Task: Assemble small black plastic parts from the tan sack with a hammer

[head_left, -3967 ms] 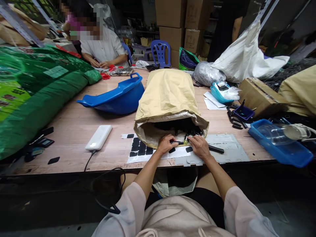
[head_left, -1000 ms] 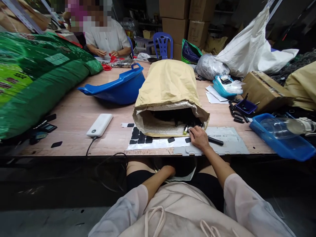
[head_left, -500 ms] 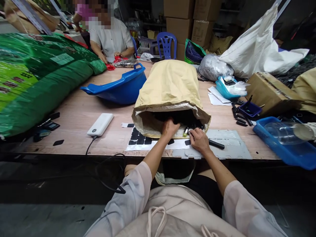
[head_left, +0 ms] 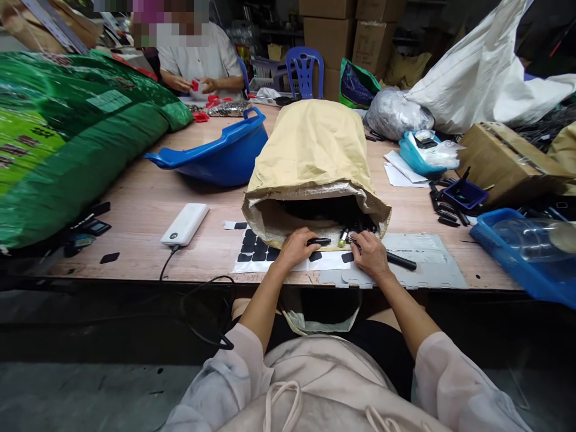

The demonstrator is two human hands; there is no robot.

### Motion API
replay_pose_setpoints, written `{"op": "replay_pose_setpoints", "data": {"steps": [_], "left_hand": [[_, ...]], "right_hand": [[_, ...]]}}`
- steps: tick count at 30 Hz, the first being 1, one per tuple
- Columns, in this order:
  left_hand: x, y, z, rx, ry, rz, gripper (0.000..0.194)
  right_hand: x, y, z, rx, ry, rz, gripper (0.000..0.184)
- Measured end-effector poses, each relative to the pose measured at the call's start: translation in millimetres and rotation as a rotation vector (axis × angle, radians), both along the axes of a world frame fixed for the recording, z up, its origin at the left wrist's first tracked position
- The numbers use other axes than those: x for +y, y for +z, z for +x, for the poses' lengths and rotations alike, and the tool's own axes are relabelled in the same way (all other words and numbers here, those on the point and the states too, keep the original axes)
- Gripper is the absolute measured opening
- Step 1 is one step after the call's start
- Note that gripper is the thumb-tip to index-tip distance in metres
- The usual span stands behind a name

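My left hand is closed on a short, slim black stick-like piece in front of the open mouth of a tan woven sack. Fingers pinched, my right hand holds a small, thin, shiny piece I cannot make out. A small item with a yellow-green end lies at the sack's lip, left of the right fingertips. Dark contents show inside the sack. Under both hands lies a white sheet of black rounded stickers. A black rod rests beside my right hand on a grey sheet.
To the left are a white power bank with a cable, a blue basin and a large green sack. A blue tray and a cardboard box stand right. Across the table, another person handles red pieces.
My left hand has come out of the sack mouth toward me, with the black stick-like piece now showing in it. My right hand stays near the sack's lip.
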State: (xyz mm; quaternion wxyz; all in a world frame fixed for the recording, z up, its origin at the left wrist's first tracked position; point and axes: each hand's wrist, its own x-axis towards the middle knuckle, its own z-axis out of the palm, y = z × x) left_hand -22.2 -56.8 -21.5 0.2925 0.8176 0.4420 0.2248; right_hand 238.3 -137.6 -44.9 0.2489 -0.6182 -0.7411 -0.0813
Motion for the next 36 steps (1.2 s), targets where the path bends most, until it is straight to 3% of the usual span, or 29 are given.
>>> {"op": "replay_pose_setpoints", "data": {"steps": [8,16,21,26,32,36], "left_hand": [[12,-16.0,23,-0.042,-0.001,-0.034,0.021],[9,-15.3,20,-0.096,0.014,-0.013,0.017],[9,-18.4,18,-0.177,-0.041,-0.063,0.016],[9,-20.7,17,-0.234,-0.057,-0.100,0.017],[11,-21.7,17,-0.260,-0.058,-0.129,0.019],[10,-22.3,18,-0.270,-0.061,-0.140,0.016]], "right_hand": [[0,1.0,2,-0.112,0.011,0.081,0.024],[-4,14.9,1,-0.159,-0.030,0.131,0.030],[-10,28.9,-19,0.058,-0.019,0.103,0.034],[-11,30.2,-45,0.320,0.038,0.019,0.034],[-7,37.4,-60,0.358,0.075,0.030,0.033],[-8,34.9,-64,0.277,0.081,-0.048,0.034]]}}
